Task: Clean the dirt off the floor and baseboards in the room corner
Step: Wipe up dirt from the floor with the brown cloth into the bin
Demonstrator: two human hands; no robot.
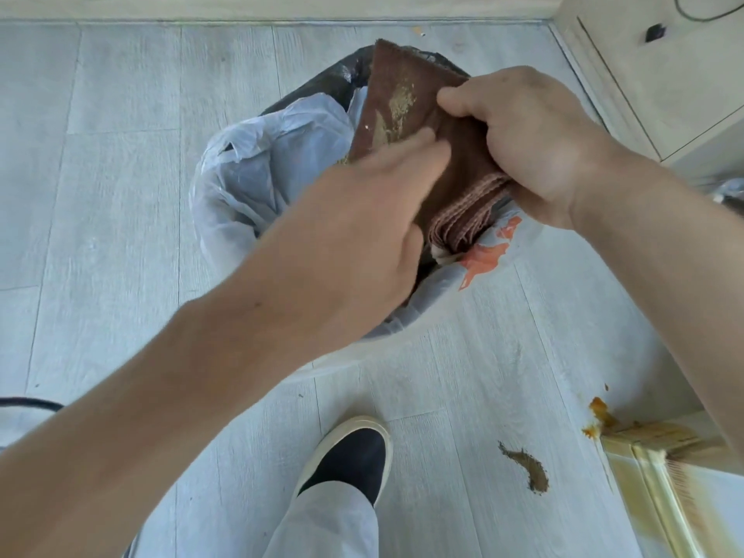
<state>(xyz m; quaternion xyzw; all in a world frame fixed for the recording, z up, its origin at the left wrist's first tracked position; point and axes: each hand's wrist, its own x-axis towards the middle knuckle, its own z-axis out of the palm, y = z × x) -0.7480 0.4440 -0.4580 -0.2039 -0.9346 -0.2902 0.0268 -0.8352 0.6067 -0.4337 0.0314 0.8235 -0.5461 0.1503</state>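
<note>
- The cloth [439, 155] is a brown rag folded into several layers, held in the air right over the bin [273, 163], which is lined with a pale plastic bag.
- It looks soft, light and limp. The folded stack would probably flop open unless the layers are squeezed together, so the thick folded edge on the side of the bin nearest the person is the sensible place to take hold.
- The right hand [535, 143] grips it there, fingers curled over the top and thumb underneath as far as can be seen, pinching the layers together.
- The free flap sticks out beyond that grip toward the far side of the bin and carries a pale smear of grit.
- The left hand [374, 219] lies against the soiled face with fingers fairly straight. It is blurred, so whether it brushes or merely touches cannot be told.
- Likely the grit is loose and will fall into the bin if the flap is kept tilted over the opening.
- On the near right side of the bin, brown stains [527, 467] lie on the floor [100, 175], and the baseboard [644, 445] is smeared.
</note>
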